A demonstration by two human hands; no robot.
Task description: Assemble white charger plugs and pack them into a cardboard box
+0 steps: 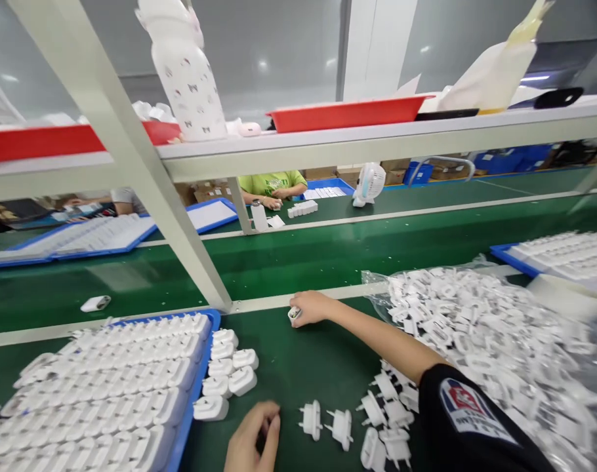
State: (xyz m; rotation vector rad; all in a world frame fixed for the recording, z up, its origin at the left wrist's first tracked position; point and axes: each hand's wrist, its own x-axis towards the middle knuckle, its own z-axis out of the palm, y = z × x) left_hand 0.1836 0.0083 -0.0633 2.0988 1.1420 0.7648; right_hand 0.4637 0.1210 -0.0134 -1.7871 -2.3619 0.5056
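Note:
My right hand [314,308], arm stretched forward, grips a small white charger housing [294,314] near the back edge of the green bench; its open end shows something inside that is too small to make out. At the front, my left hand [254,438] rests with fingers curled in and thumb against them, and nothing shows in it. Just right of it lie two white plug covers with pins, one plug cover [310,420] beside another plug cover [340,429]. Several white charger housings [221,367] stand between my left hand and the blue tray [196,393].
Rows of white chargers fill the blue tray at left. A plastic bag with a heap of white plug parts [475,341] spreads at right. A slanted post [175,236] carries a shelf with a bottle [185,72] and red tray [348,115]. A co-worker [273,187] sits across the line.

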